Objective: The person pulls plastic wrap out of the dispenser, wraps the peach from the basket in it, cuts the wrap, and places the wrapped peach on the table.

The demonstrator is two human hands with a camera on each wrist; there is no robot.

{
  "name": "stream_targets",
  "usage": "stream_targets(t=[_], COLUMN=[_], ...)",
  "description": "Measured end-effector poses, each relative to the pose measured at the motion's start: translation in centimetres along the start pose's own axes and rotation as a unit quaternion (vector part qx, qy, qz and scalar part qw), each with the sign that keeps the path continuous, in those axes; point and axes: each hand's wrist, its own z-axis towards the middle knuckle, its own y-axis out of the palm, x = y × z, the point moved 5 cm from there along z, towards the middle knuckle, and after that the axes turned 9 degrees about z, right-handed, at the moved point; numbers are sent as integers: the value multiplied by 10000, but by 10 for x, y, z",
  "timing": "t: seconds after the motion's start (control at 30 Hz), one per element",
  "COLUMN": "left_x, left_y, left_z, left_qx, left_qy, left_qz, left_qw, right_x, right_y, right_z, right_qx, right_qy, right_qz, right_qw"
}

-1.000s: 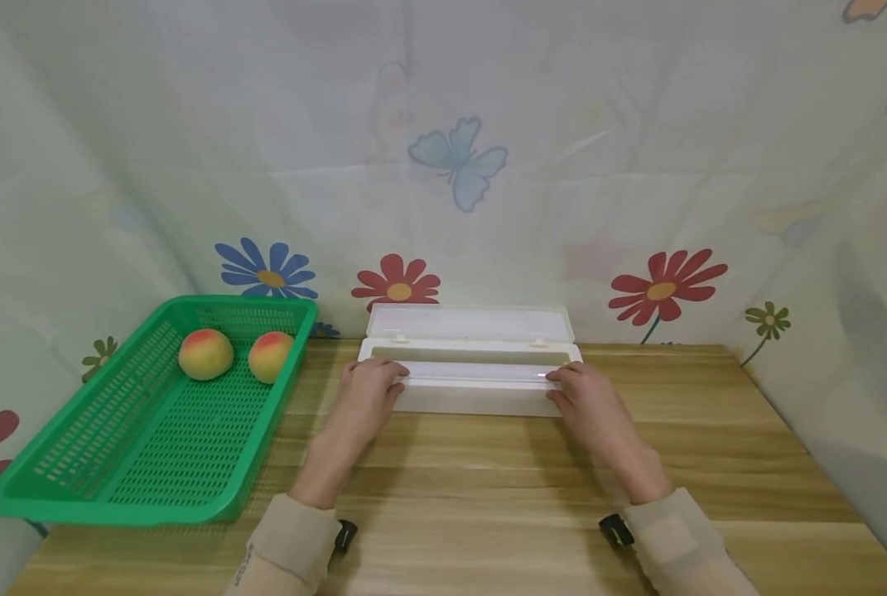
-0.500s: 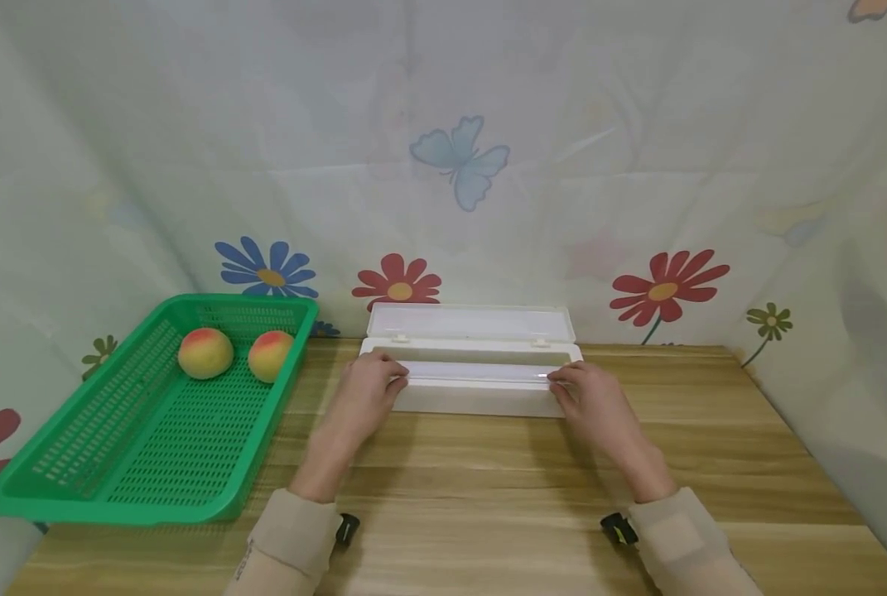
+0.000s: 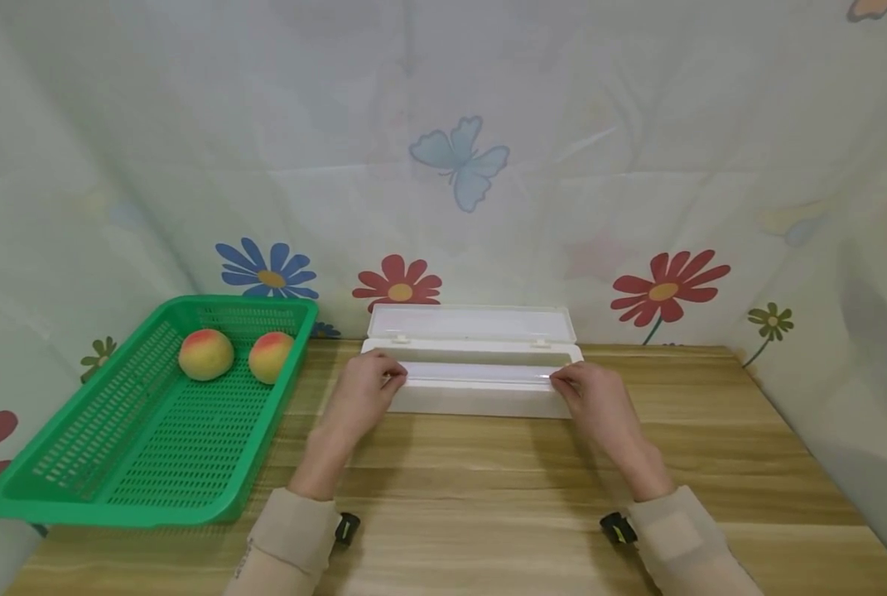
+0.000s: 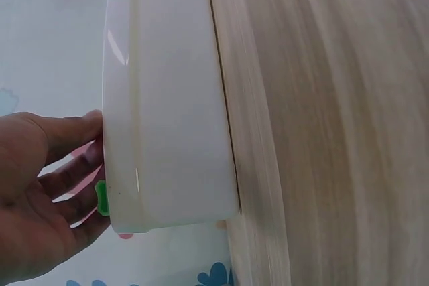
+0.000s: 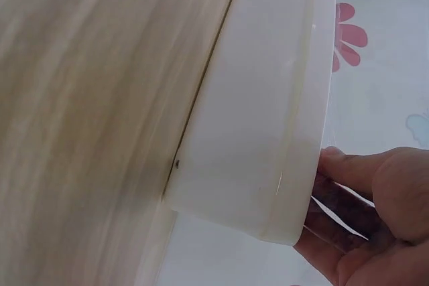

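Note:
A long white plastic box (image 3: 480, 402) lies across the wooden table (image 3: 488, 497), with its lid (image 3: 471, 321) standing open at the back. A clear strip of film (image 3: 476, 372) runs along the box's front rim. My left hand (image 3: 368, 387) is at the box's left end, thumb and forefinger pinching the strip's end. My right hand (image 3: 588, 391) pinches the strip at the right end. In the left wrist view the fingers (image 4: 64, 175) reach over the rim of the box (image 4: 167, 98). The right wrist view shows the fingers (image 5: 348, 199) behind the rim of the box (image 5: 268, 112).
A green mesh basket (image 3: 78, 488) sits on the left of the table with two peaches (image 3: 205, 353) (image 3: 269, 356) at its far end. A flowered cloth backdrop (image 3: 458, 165) closes off the back and both sides. Bare wood lies in front of the box.
Both hands have slid a little outward along the box's front rim toward its ends. The box, basket and peaches have stayed in place.

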Motion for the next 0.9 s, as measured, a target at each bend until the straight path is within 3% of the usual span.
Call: stream_targets(t=[0.53,0.7,0.9], left_x=[2,1,2], left_y=[0,0,-3], left_z=[1,2,1], left_qx=[38,196,625], left_qy=[-83,-64,84], left_qz=[155,173,80], left_qw=[9998,9996,9980], right_x=[0,0,1], right_y=[-2,-4,-6], right_z=[1,3,3], right_qx=[299,424,575], right_qy=[-21,-44,-60], right_qz=[256,412,576], right_qw=[9992,9982,9967])
